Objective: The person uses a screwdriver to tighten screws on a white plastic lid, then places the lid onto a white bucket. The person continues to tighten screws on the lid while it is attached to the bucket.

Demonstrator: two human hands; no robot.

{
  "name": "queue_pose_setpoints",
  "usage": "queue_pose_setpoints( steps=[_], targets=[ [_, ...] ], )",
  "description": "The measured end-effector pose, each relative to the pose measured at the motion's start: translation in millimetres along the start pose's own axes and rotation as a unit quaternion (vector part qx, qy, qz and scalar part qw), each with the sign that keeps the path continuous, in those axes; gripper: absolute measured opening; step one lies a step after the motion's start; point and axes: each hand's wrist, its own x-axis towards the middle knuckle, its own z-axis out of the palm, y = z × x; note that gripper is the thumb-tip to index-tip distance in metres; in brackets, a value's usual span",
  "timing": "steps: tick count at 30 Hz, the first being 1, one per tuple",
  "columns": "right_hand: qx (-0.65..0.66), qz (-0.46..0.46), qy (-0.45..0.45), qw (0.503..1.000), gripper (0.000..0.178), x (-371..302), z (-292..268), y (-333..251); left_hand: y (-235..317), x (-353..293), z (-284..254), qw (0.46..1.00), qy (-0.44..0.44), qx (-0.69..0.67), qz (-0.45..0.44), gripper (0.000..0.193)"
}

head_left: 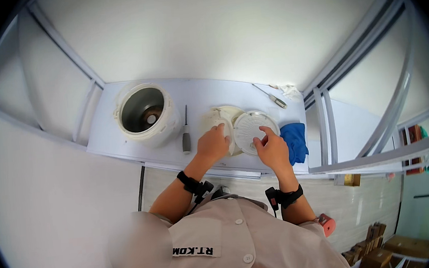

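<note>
My left hand (213, 143) is closed on the edge of a cream plastic piece (215, 119), which is blurred and tilted over a rounded cream lid (232, 111). Beside it lies a round, pale inner lid plate (254, 122) with a shiny rim and a patterned face. Just over that plate's near right edge is my right hand (273, 152), thumb and forefinger apart, with nothing seen between them. Whether its fingertips touch the plate I cannot tell. Left of my hands, a grey-handled screwdriver (186, 139) lies with its shaft pointing away from me.
A cream rice cooker body (165, 129) stands uncovered at the left of the white table (198, 92). Toward the back right lie another screwdriver (277, 101) and crumpled white tissue (289, 91). Blue cloth (294, 139) sits near the right edge, by a metal frame (326, 124).
</note>
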Motion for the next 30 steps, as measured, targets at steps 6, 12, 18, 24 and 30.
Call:
queue_pose_setpoints(
  steps=[6, 12, 18, 24, 30],
  targets=[
    [0.052, -0.065, -0.036, 0.996, 0.038, 11, 32, -51, -15, -26, -58, 0.99, 0.089, -0.075, 0.085, 0.033],
    [0.095, -0.107, -0.056, 0.988, 0.037, 17, 80, -95, -47, -42, -129, 0.958, 0.206, -0.116, 0.162, 0.019],
    [0.037, -0.064, -0.102, 0.992, 0.041, 18, 141, -130, -127, -32, -195, 0.935, 0.266, -0.065, 0.227, 0.014],
    [0.0, -0.01, -0.07, 0.997, 0.05, 8, 201, -152, -189, -33, -221, 0.927, 0.202, -0.043, 0.314, 0.013],
    [-0.045, 0.045, -0.019, 0.998, 0.061, -3, 242, -162, -213, -34, -242, 0.92, 0.119, -0.05, 0.37, 0.015]
  ],
)
